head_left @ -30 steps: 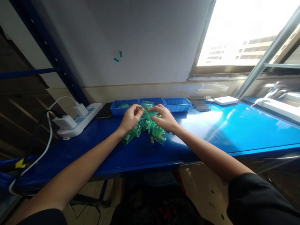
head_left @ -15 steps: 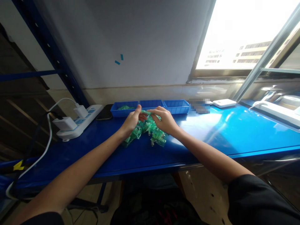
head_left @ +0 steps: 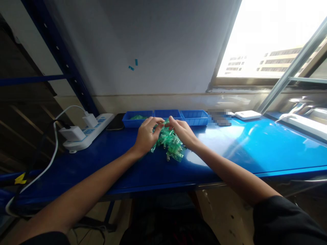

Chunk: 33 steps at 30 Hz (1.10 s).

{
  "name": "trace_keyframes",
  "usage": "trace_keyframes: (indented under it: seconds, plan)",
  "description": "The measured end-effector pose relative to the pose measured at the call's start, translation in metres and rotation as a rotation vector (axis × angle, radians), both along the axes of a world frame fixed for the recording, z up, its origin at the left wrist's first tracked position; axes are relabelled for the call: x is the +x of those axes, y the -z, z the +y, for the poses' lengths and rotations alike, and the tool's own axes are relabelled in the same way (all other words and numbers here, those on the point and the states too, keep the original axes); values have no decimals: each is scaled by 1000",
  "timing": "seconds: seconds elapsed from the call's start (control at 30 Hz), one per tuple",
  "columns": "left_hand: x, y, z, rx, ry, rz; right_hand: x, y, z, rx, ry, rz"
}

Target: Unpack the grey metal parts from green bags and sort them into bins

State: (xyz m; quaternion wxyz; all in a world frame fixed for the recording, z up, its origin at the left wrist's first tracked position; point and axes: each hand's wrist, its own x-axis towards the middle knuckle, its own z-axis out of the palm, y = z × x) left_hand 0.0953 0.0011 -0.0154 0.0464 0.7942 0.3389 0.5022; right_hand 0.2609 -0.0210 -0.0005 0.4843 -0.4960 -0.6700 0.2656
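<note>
Over the blue table, my left hand [head_left: 148, 134] and my right hand [head_left: 182, 132] meet fingertip to fingertip. Both are closed in a pinch around a small translucent green plastic piece [head_left: 167, 121], whose exact kind is too small to tell. Just below them lies a pile of green plastic pieces [head_left: 175, 148], some with shiny metal ends. My left hand covers part of the pile. Behind my hands stand three blue bins in a row: the left bin [head_left: 127, 121] has green pieces in it, then the middle bin [head_left: 167, 112] and the right bin [head_left: 195, 121].
On the left, a white power strip [head_left: 103, 124] holds plugged-in adapters with cables, and a dark phone [head_left: 116, 122] lies beside it. A white box [head_left: 247, 115] sits right of the bins, past a blurred patch. The table's front edge [head_left: 163, 188] runs before me.
My left hand has turned and its fingers have closed in toward the right hand's fingertips. The green piece is now pinched between both hands. The view has shifted slightly.
</note>
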Motion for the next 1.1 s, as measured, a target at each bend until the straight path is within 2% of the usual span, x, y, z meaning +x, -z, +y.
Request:
trace_keyframes:
  seconds: [0.07,0.1,0.13,0.2,0.27,0.33,0.43,0.47,0.53,0.63,0.73,0.83,0.9,0.97,1.03,1.1]
  plan:
    - [1,0,-6,126,8,143,-1,1,2,-145,-65,183]
    - [2,0,-8,156,11,196,-1,3,3,-159,-77,219]
    - [3,0,-10,162,13,226,-1,4,3,-126,-69,208]
    - [6,-1,-12,79,28,205,-1,7,3,52,-8,76]
    - [9,-4,-12,-148,72,70,-1,10,1,273,57,-116]
    - [10,-6,-8,-464,137,-133,0,12,1,431,61,-263]
    - [9,-8,1,-878,223,-388,3,17,4,510,10,-378]
    - [8,-8,4,-958,240,-444,3,19,5,514,2,-405]
    - [6,-6,9,-1016,256,-510,5,20,7,509,10,-448]
    - [3,-1,13,-951,248,-504,6,18,7,481,40,-472]
    - [0,2,15,-856,209,-407,5,14,2,449,52,-480]
    - [-3,2,15,-626,92,-204,3,8,-2,392,74,-449]
    - [-5,1,13,-389,18,-40,3,4,-3,264,52,-327]
    - [-7,1,11,-175,15,112,4,1,-1,65,-24,-111]
    - [-8,0,9,-49,60,234,6,0,4,-124,-86,108]
    - [-7,-1,7,-13,109,320,8,1,8,-228,-82,242]
